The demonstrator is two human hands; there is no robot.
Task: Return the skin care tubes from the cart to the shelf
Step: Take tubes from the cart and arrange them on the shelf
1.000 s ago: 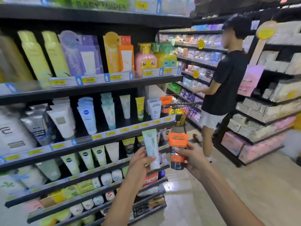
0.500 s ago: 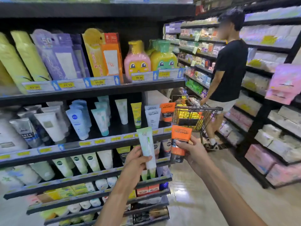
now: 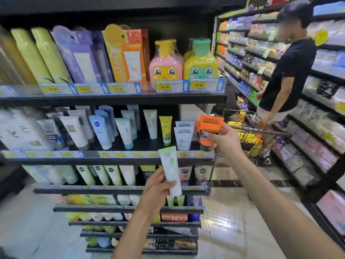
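My left hand (image 3: 157, 187) grips a white and green skin care tube (image 3: 170, 170) upright in front of the shelf edge below the middle row. My right hand (image 3: 223, 138) holds an orange tube (image 3: 210, 128) with a dark cap downward at the right end of the middle shelf (image 3: 112, 159), beside two white tubes (image 3: 183, 134) of the same brand and another orange one behind it. The cart (image 3: 257, 135) stands past the shelf end, filled with yellow goods.
A person in a black shirt (image 3: 288, 71) stands by the cart in the aisle, reaching toward the right-hand shelves (image 3: 317, 113). Rows of tubes fill the shelf levels; bottles and boxes stand on the upper shelf (image 3: 112, 99). Glossy floor (image 3: 233, 212) lies to the right.
My right hand has raised the orange tube up to the right end of the middle shelf. My left hand with the white and green tube has stayed low, and the view has drawn closer.
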